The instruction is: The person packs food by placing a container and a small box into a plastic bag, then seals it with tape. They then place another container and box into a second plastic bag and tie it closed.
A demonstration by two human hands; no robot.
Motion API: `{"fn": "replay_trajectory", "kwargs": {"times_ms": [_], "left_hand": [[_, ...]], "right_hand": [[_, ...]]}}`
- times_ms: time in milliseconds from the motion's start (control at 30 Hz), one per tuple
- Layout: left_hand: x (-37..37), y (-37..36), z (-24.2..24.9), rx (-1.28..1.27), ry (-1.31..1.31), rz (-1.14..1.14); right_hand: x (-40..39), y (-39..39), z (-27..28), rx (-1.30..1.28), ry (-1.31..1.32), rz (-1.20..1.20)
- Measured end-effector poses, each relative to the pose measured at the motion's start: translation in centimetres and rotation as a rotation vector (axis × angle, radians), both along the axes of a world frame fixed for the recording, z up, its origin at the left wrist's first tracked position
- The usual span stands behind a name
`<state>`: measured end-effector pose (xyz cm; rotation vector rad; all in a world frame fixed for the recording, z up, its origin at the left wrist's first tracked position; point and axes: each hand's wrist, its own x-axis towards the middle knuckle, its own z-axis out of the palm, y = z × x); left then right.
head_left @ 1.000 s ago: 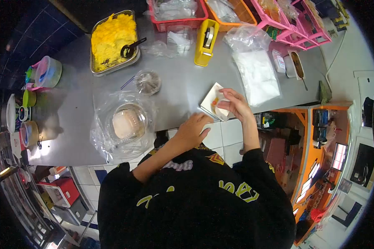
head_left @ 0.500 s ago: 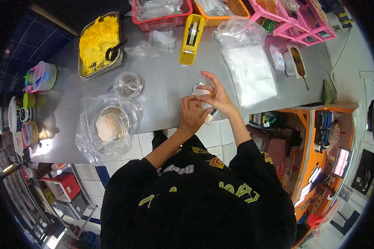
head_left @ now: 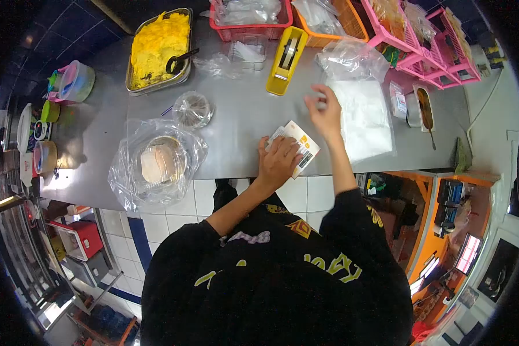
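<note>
My left hand (head_left: pixel 278 162) rests over a white-and-yellow printed card (head_left: pixel 304 144), fingers bent across its face and thumb at its left side, holding it at the table's front edge. The card looks folded or layered and is partly hidden by the fingers. Raised to the right of it, my right hand (head_left: pixel 327 114) has curled fingers, with thumb and forefinger apart and nothing visible between them. It is beside a clear bag of white sheets (head_left: pixel 363 124). Behind the hands stands a yellow tape dispenser (head_left: pixel 282 72).
A tray of yellow food (head_left: pixel 160 46) with a black spoon stands at the back left. Nearer are a round clear container (head_left: pixel 192 111) and a bagged container (head_left: pixel 161 161). Red (head_left: pixel 251 29) and orange (head_left: pixel 328 39) baskets and a pink rack (head_left: pixel 427 60) line the back.
My right hand has left the card and moved right and slightly up. My left hand now lies over the card, showing more of it. The view has shifted slightly.
</note>
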<state>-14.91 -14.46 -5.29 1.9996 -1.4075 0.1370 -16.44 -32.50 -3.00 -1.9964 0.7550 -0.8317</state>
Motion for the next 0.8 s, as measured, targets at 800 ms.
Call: {"fn": "replay_trajectory", "kwargs": {"times_ms": [800], "left_hand": [[-0.1,0.7,-0.2,-0.072,0.268,0.015]], "right_hand": [[6.0,0.9,-0.7,0.006,0.309,-0.181]]}}
